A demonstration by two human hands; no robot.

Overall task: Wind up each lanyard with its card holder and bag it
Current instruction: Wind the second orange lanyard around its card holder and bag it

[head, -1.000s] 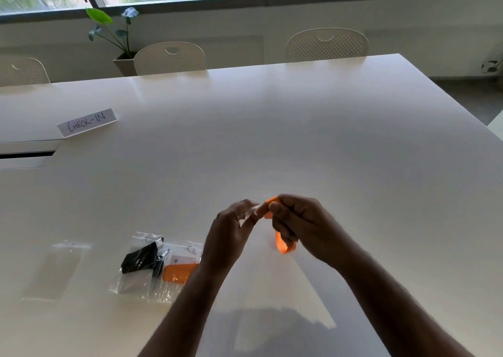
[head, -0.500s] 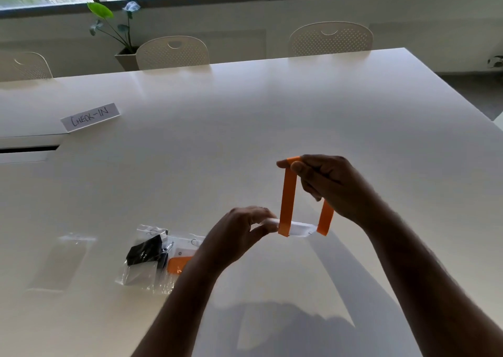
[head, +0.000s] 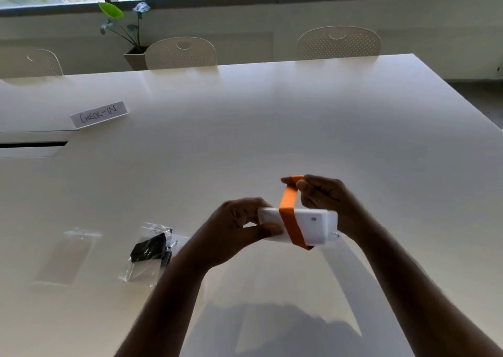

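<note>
left hand (head: 234,231) pinches holder (head: 313,227) mid-frame | right hand (head: 324,193) clamps lanyard (head: 289,215) stretched up, band across holder | filled bag (head: 148,256) lower left on table (head: 245,128)

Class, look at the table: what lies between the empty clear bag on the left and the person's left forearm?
In the head view, a filled clear bag holding a wound black lanyard lies between the empty clear bag and the left forearm.

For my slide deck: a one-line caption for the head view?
Left hand steadies the card holder while right hand winds the orange lanyard around it.
</note>
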